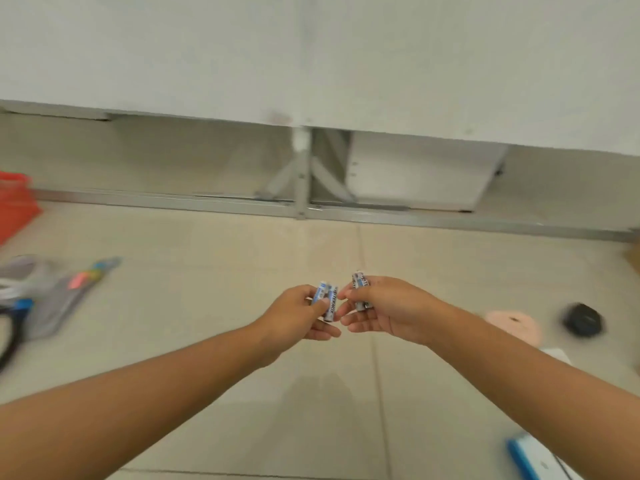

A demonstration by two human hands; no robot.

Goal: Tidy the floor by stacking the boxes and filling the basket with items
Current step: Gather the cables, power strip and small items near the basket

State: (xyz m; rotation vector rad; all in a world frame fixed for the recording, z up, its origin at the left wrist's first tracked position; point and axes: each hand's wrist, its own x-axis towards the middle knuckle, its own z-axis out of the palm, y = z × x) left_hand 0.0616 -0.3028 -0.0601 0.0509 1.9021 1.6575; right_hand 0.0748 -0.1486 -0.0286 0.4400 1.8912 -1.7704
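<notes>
Both my hands are held out over the tiled floor, close together at the middle of the view. My left hand (pixel 294 317) grips a small pack of blue-and-silver batteries (pixel 325 301) between thumb and fingers. My right hand (pixel 384 308) grips a second pack of batteries (pixel 360 289), its top sticking out above the fingers. The fingertips of the two hands almost touch. The red basket (pixel 14 202) stands at the far left edge, only partly in view.
A blurred heap of cables, a grey pouch and a pen (pixel 52 292) lies on the floor at left. At right lie a pink disc (pixel 512 322), a black round object (pixel 583 320) and a blue-and-white box (pixel 533 455). A white table with a metal frame (pixel 301 202) stands ahead.
</notes>
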